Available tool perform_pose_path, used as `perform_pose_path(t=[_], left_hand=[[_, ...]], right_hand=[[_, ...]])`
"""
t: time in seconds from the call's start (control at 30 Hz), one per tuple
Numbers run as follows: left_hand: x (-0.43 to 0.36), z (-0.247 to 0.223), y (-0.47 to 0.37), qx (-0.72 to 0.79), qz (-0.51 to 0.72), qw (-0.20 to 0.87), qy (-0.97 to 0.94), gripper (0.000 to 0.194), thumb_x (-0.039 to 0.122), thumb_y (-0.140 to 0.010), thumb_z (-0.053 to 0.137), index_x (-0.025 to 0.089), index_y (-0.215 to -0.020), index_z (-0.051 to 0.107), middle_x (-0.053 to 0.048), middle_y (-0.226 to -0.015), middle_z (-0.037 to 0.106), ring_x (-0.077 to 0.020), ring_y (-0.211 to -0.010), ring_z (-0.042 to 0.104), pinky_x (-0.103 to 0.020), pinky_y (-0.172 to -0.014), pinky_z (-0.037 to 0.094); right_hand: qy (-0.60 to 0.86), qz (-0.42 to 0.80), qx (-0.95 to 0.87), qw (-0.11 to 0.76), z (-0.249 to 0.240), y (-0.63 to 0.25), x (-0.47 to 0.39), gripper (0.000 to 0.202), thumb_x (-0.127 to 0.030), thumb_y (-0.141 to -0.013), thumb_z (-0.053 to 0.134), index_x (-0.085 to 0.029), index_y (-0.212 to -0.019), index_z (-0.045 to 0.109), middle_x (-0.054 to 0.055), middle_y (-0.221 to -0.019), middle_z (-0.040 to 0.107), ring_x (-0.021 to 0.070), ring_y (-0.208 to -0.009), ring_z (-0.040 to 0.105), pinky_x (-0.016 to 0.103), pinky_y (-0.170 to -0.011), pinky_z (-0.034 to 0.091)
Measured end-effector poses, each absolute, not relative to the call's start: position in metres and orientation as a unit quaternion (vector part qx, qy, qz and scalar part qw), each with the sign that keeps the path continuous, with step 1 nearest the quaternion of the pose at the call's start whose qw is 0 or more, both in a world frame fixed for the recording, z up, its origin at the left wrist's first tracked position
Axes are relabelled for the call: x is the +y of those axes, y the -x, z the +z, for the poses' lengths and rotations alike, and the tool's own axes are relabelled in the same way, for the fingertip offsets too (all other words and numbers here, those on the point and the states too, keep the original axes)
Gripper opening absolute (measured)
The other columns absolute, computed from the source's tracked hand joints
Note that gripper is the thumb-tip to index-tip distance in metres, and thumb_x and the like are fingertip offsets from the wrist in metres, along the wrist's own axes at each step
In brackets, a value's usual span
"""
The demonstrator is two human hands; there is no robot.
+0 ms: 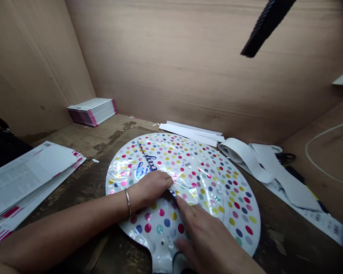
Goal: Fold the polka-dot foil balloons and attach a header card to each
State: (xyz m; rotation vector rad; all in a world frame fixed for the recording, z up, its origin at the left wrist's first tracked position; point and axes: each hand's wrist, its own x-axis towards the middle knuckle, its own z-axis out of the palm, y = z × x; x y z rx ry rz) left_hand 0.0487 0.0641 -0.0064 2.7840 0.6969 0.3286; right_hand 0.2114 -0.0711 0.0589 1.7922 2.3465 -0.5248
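Flat, shiny foil balloons with coloured polka dots lie overlapped in front of me. A folded-over edge runs slantwise across the top one, beside blue lettering. My left hand, with a bracelet at its wrist, is closed at the lower end of this fold. Facing it, my right hand has its fingertips at the same folded edge, and its lower part is blurred. Both hands' fingertips are partly hidden by the foil. A pale tail of the balloon points toward me.
Printed white and pink cards lie at left, with a neat stack of cards in the back corner. White paper strips rest along the back board. A curled label strip runs down the right side. A black strap hangs above.
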Motion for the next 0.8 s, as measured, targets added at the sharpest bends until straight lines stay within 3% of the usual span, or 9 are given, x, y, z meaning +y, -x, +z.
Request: perform_pose_path(t=[0.07, 0.13, 0.2, 0.27, 0.43, 0.63, 0.8], left_hand=[[0.066, -0.006, -0.032, 0.264, 0.146, 0.186, -0.935, 0.028, 0.01, -0.084, 0.042, 0.017, -0.101, 0.063, -0.006, -0.101, 0.066, -0.0186, -0.093, 0.061, -0.029, -0.085, 0.046], [0.066, -0.003, -0.011, 0.303, 0.183, 0.303, -0.885, 0.032, 0.012, -0.082, 0.044, 0.019, -0.106, 0.064, -0.004, -0.105, 0.067, -0.0175, -0.096, 0.062, -0.029, -0.087, 0.047], [0.06, 0.0, 0.01, 0.34, 0.195, 0.412, -0.823, 0.029, 0.02, -0.08, 0.05, 0.021, -0.105, 0.066, -0.002, -0.107, 0.068, -0.0196, -0.098, 0.062, -0.032, -0.09, 0.047], [0.051, 0.001, 0.027, 0.357, 0.185, 0.451, -0.797, 0.026, 0.027, -0.079, 0.055, 0.022, -0.102, 0.067, -0.003, -0.108, 0.068, -0.0226, -0.103, 0.061, -0.037, -0.097, 0.043], [0.035, -0.009, 0.052, 0.293, 0.164, 0.412, -0.847, 0.026, 0.024, -0.086, 0.05, 0.025, -0.107, 0.066, -0.003, -0.11, 0.068, -0.0223, -0.119, 0.052, -0.041, -0.11, 0.027], [0.035, -0.017, 0.061, 0.244, 0.153, 0.369, -0.884, 0.03, 0.016, -0.088, 0.047, 0.026, -0.111, 0.063, -0.002, -0.118, 0.064, -0.0198, -0.125, 0.047, -0.038, -0.109, 0.029], [0.03, -0.019, 0.062, 0.264, 0.203, 0.285, -0.899, 0.026, 0.015, -0.085, 0.05, 0.022, -0.106, 0.064, -0.006, -0.116, 0.062, -0.0199, -0.113, 0.053, -0.033, -0.097, 0.04]], right_hand=[[-0.531, -0.225, 0.817, 0.014, 0.068, -0.233, -0.078, 0.084, -0.039, -0.073, 0.066, -0.022, -0.145, 0.026, 0.007, -0.148, 0.031, 0.0286, -0.131, 0.038, 0.039, -0.105, 0.039], [-0.523, -0.232, 0.82, -0.031, 0.069, -0.26, -0.078, 0.08, -0.037, -0.076, 0.063, -0.029, -0.146, 0.023, 0.001, -0.152, 0.022, 0.0249, -0.136, 0.028, 0.038, -0.109, 0.033], [-0.544, -0.217, 0.809, -0.056, 0.062, -0.28, -0.071, 0.073, -0.034, -0.081, 0.058, -0.031, -0.145, 0.023, 0.0, -0.152, 0.019, 0.0236, -0.138, 0.023, 0.04, -0.111, 0.028], [-0.56, -0.22, 0.798, -0.048, 0.05, -0.289, -0.06, 0.064, -0.035, -0.083, 0.054, -0.032, -0.143, 0.03, 0.0, -0.151, 0.024, 0.0244, -0.139, 0.021, 0.043, -0.111, 0.027], [-0.584, -0.251, 0.772, -0.014, 0.024, -0.283, -0.049, 0.051, -0.032, -0.084, 0.053, -0.032, -0.134, 0.046, -0.001, -0.143, 0.042, 0.025, -0.136, 0.029, 0.045, -0.107, 0.033], [-0.529, -0.208, 0.816, -0.108, 0.01, -0.285, -0.054, 0.055, -0.027, -0.082, 0.058, -0.029, -0.136, 0.045, 0.004, -0.14, 0.047, 0.0264, -0.132, 0.035, 0.048, -0.107, 0.033], [-0.559, -0.287, 0.753, -0.197, 0.008, -0.274, -0.045, 0.038, -0.022, -0.078, 0.058, -0.029, -0.115, 0.065, 0.006, -0.117, 0.064, 0.0253, -0.111, 0.057, 0.044, -0.096, 0.044]])
